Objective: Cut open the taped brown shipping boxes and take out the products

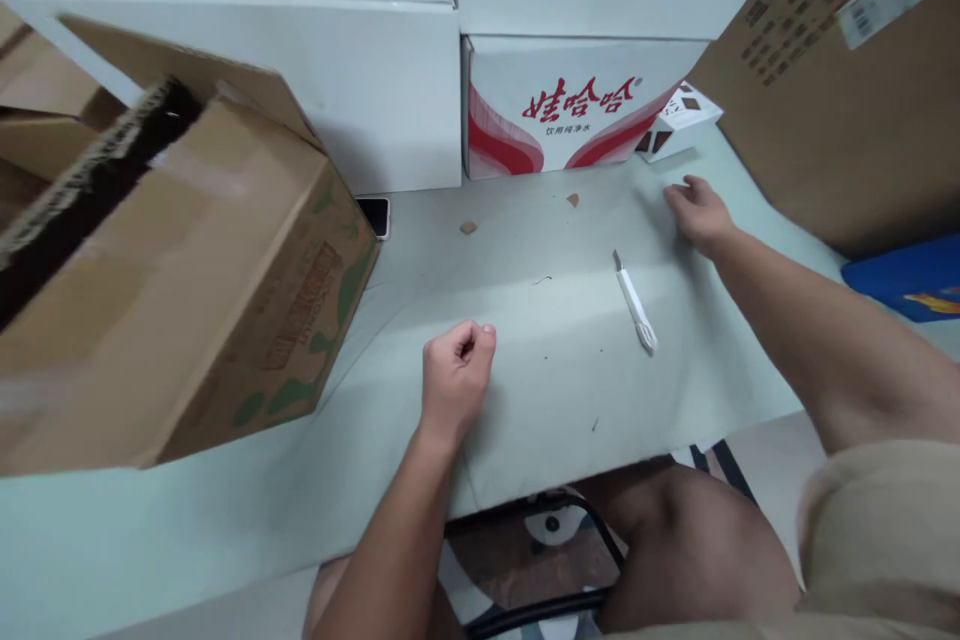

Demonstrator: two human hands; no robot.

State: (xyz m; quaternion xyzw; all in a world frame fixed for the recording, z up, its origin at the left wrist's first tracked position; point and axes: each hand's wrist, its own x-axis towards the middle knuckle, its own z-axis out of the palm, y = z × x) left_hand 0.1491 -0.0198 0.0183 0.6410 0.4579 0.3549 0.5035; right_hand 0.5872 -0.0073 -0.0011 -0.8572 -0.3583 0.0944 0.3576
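My left hand (456,372) rests on the pale green table as a loose fist, with nothing showing between its fingers. Farther right, my right hand (699,212) is over the table with its fingers curled in; I see nothing in them. It is just in front of a small white box with brown squares (681,122) and apart from it. Between the two hands lies a white utility knife (636,308), its blade out and pointing away from me. Two small brown scraps, one a cardboard-coloured bit (469,228), the other a torn piece (573,200), lie beyond it.
An open cardboard carton (300,310) tilts at the left, with a phone (376,217) partly behind it. White boxes (390,100) and a red-and-white water carton (585,110) line the back. At the right stand a large brown carton (847,120) and a blue item (907,275).
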